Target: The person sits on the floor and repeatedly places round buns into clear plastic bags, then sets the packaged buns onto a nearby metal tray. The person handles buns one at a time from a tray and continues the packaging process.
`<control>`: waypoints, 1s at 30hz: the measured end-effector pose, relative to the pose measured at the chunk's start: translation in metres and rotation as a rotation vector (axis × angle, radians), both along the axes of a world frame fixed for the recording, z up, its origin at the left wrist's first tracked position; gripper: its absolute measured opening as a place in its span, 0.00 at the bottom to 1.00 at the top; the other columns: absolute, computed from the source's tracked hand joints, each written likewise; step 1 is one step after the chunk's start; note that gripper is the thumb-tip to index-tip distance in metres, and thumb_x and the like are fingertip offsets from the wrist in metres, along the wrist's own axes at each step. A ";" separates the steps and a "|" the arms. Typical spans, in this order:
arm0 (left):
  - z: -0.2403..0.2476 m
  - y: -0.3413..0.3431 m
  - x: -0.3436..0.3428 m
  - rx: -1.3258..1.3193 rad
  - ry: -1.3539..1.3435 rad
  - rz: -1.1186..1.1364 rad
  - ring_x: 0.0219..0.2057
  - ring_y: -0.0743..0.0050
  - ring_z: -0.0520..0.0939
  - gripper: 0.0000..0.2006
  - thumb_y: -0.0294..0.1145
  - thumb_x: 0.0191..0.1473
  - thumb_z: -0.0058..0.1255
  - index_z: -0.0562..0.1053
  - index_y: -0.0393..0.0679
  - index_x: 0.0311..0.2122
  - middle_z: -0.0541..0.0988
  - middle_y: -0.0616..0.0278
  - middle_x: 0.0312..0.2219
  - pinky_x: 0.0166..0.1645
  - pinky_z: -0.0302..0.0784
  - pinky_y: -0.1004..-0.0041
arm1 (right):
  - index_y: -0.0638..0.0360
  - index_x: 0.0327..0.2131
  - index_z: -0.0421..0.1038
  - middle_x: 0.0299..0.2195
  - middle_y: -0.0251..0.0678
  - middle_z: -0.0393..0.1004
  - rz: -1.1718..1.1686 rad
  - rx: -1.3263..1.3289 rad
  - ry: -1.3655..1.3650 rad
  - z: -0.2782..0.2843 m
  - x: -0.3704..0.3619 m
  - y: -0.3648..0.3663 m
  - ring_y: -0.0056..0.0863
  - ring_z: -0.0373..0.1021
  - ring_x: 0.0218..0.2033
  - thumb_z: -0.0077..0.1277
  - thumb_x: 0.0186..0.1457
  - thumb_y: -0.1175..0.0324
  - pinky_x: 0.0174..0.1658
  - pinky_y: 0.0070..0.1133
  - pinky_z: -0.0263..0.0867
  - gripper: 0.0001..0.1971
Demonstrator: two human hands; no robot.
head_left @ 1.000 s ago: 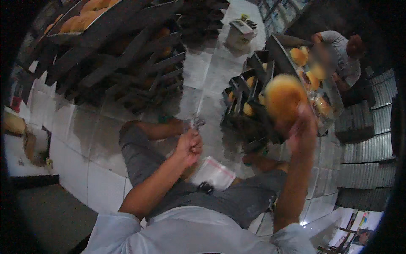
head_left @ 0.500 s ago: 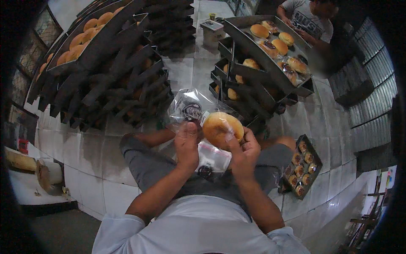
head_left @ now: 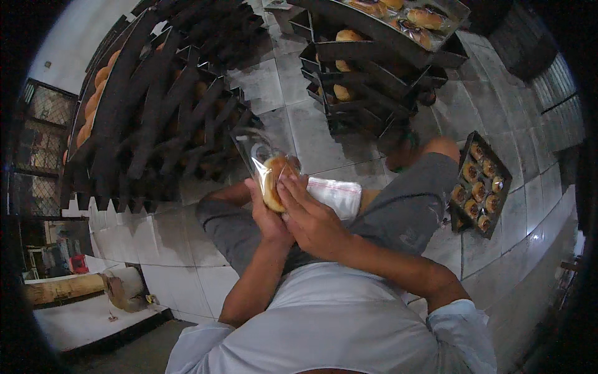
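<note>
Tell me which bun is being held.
The bun in the clear bag, between the left hand and right hand; the other visible buns lie in trays.

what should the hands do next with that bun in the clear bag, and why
Probably ease the bun a little deeper into the clear bag with the right hand, the left hand supporting it: slack plastic shows beyond the bun's far end, and both hands are at the bun. Where the bag's mouth lies is hard to tell.
</note>
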State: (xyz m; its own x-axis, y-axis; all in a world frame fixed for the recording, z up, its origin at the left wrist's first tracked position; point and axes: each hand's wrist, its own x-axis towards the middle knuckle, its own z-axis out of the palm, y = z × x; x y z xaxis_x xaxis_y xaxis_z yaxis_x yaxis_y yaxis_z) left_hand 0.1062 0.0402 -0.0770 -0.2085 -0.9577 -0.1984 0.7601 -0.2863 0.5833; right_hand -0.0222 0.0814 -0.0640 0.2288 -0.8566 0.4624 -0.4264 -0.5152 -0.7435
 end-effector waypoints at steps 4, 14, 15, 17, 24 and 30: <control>-0.024 -0.014 -0.011 0.244 -0.120 0.096 0.59 0.60 0.77 0.28 0.56 0.73 0.36 0.69 0.45 0.65 0.76 0.56 0.58 0.65 0.72 0.61 | 0.70 0.62 0.67 0.70 0.58 0.57 -0.223 0.088 0.433 -0.019 0.012 -0.037 0.52 0.59 0.71 0.51 0.64 0.61 0.66 0.69 0.42 0.28; 0.050 0.039 -0.034 -0.012 -0.753 -0.036 0.46 0.64 0.82 0.20 0.44 0.72 0.46 0.76 0.38 0.56 0.83 0.59 0.45 0.59 0.77 0.65 | 0.57 0.38 0.81 0.34 0.40 0.80 -0.283 -0.204 0.100 0.010 -0.061 -0.051 0.39 0.78 0.31 0.59 0.58 0.61 0.36 0.35 0.74 0.10; 0.055 0.039 -0.016 -0.007 -0.883 -0.105 0.42 0.66 0.83 0.19 0.42 0.71 0.48 0.77 0.37 0.54 0.84 0.59 0.40 0.54 0.78 0.67 | 0.56 0.36 0.81 0.32 0.39 0.80 -0.353 -0.326 0.026 0.024 -0.059 -0.048 0.39 0.77 0.29 0.59 0.58 0.62 0.32 0.34 0.73 0.09; 0.047 0.030 -0.007 -0.080 -1.132 -0.228 0.37 0.70 0.83 0.19 0.44 0.70 0.48 0.80 0.37 0.49 0.84 0.61 0.33 0.46 0.78 0.71 | 0.57 0.33 0.81 0.30 0.40 0.80 -0.378 -0.304 0.007 0.022 -0.063 -0.052 0.40 0.77 0.28 0.60 0.57 0.66 0.30 0.33 0.72 0.06; -0.061 0.011 0.024 0.138 -0.520 -0.315 0.36 0.67 0.84 0.37 0.68 0.70 0.31 0.75 0.44 0.59 0.85 0.55 0.38 0.38 0.74 0.68 | 0.59 0.31 0.82 0.28 0.42 0.80 -0.353 -0.095 0.064 0.021 -0.076 -0.036 0.42 0.79 0.27 0.65 0.53 0.70 0.31 0.33 0.73 0.04; -0.001 -0.017 -0.058 0.302 0.135 -0.429 0.54 0.46 0.81 0.49 0.82 0.57 0.37 0.66 0.47 0.67 0.74 0.38 0.58 0.58 0.77 0.46 | 0.60 0.36 0.83 0.33 0.38 0.84 -0.124 -0.095 0.023 0.068 -0.070 0.005 0.37 0.81 0.31 0.69 0.50 0.70 0.36 0.30 0.75 0.09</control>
